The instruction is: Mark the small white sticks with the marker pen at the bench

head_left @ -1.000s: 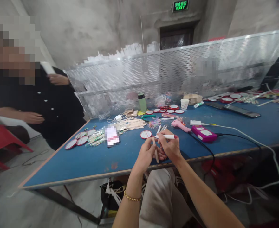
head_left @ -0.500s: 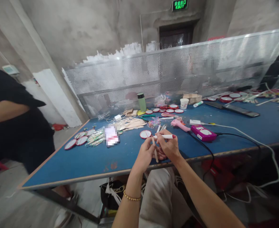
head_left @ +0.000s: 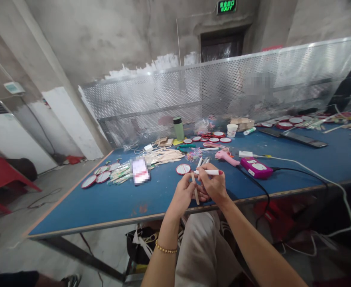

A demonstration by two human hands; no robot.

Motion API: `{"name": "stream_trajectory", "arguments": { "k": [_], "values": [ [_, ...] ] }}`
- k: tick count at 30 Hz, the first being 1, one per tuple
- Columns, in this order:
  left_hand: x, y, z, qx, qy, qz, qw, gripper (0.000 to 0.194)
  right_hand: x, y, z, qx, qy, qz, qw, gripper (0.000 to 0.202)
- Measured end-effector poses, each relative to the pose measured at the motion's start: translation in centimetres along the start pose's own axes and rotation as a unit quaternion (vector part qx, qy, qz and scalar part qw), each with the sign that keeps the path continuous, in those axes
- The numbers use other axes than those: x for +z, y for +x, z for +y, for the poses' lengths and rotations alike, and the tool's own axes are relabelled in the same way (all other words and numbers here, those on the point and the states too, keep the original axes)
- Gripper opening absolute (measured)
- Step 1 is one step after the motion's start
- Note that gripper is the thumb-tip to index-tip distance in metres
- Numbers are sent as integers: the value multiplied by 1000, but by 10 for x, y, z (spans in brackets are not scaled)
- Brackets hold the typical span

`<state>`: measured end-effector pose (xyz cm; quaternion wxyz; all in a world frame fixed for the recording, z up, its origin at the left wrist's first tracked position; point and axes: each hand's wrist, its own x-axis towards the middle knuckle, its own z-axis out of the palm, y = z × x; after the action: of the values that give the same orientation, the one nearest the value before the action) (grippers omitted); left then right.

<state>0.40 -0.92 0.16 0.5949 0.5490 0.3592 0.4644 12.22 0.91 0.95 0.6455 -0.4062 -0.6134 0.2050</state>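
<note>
Near the table's front edge, my left hand (head_left: 184,194) grips a flat wooden stick (head_left: 196,193) between thumb and fingers. My right hand (head_left: 213,184) is closed round a white marker pen (head_left: 210,172) with a red end. The pen's tip points left and lies close to the upper end of the stick; I cannot tell whether they touch. Just beyond my left hand, a round white disc with a red rim (head_left: 183,169) lies flat on the table. White pens (head_left: 200,162) lie behind my right hand.
The blue table (head_left: 109,207) bears a pile of wooden sticks (head_left: 169,155), a green bottle (head_left: 178,128), a pink glue gun (head_left: 227,157), a purple box (head_left: 257,167) with cables, and a paper cup (head_left: 231,130). A perforated metal screen (head_left: 151,99) stands behind. A red chair (head_left: 8,179) is at left.
The person in dark clothes at the left has moved mostly out of view, uncovering the red chair. My hands, the stick and the pen have barely moved.
</note>
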Motion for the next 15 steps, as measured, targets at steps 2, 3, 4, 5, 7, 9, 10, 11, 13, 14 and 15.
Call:
{"name": "stream_trajectory", "arguments": {
  "k": [2, 3, 4, 5, 7, 9, 10, 11, 13, 14, 15],
  "values": [
    [0, 0, 0, -1, 0, 2, 1000, 34, 0, 0, 1, -4, -2, -1, 1000, 23],
    [0, 0, 0, 0, 0, 4, 1000, 33, 0, 0, 1, -5, -2, -2, 1000, 23],
    [0, 1, 0, 0, 0, 5, 1000, 33, 0, 0, 2, -4, -3, -3, 1000, 23],
    [0, 1, 0, 1, -1, 6, 1000, 33, 0, 0, 2, -2, -4, -3, 1000, 22],
    [0, 1, -1, 1, -5, 6, 1000, 34, 1, 0, 3, 1, -3, -5, 1000, 22],
    [0, 2, -2, -2, -9, 6, 1000, 35, 1, 0, 3, 4, 2, -6, 1000, 22],
    [-1, 2, -2, -4, -11, 7, 1000, 36, 1, 0, 3, 5, 5, -7, 1000, 21],
    [-1, 2, -2, -6, -11, 9, 1000, 36, 1, 0, 3, 6, 8, -8, 1000, 21],
    [-1, 2, -2, -7, -10, 11, 1000, 37, 1, 0, 2, 8, 11, -11, 1000, 21],
    [-1, 2, -2, -6, -10, 12, 1000, 38, 1, 0, 2, 9, 11, -13, 1000, 21],
    [0, 2, -2, -6, -10, 11, 1000, 39, 1, 0, 2, 10, 11, -13, 1000, 21]
  ]
}}
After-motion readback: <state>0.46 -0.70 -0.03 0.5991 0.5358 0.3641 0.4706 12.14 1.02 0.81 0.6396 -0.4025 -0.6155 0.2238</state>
